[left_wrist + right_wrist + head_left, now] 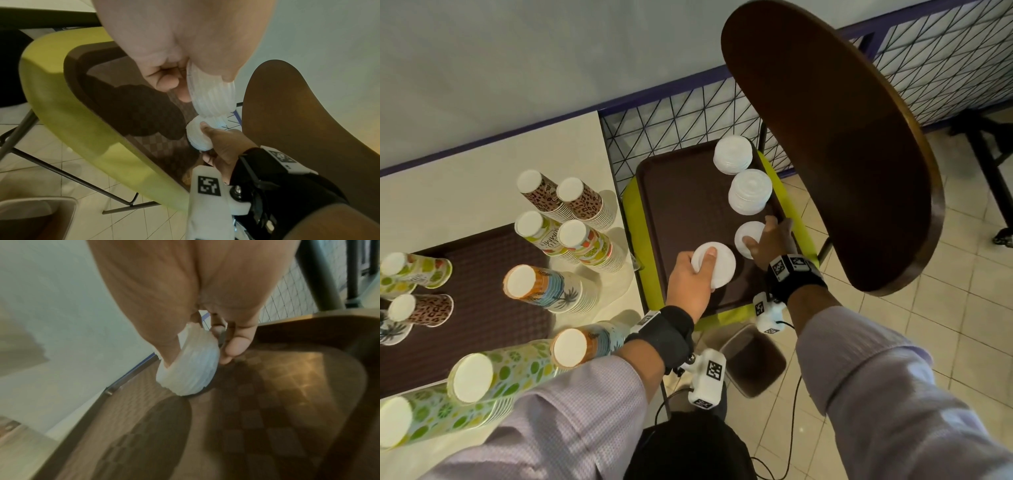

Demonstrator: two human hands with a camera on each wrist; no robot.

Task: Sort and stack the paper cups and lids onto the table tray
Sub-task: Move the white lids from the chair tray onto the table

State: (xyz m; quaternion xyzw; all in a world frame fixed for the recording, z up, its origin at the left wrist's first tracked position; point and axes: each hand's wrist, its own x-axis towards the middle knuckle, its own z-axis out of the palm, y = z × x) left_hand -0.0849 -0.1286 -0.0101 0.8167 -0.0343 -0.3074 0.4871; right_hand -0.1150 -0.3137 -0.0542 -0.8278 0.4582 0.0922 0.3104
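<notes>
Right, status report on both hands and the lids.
Left hand grips lid stack. Right hand grips smaller stack on tray. Chair back overhangs.

green chair seat | wooden chair back | wire mesh fence | brown bin | tiled floor

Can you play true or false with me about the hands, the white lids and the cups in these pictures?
1. Each hand holds a stack of white lids. True: the left hand grips one lid stack and the right hand grips another lid stack.
2. The brown tray lies on a yellow-green chair seat. True.
3. Two more lid stacks stand on that tray, untouched. True.
4. The paper cups stand with their open ends up. False: they stand upside down, white bottoms on top.
5. The cups are all plain white. False: they carry leopard, fruit and palm prints.
</notes>
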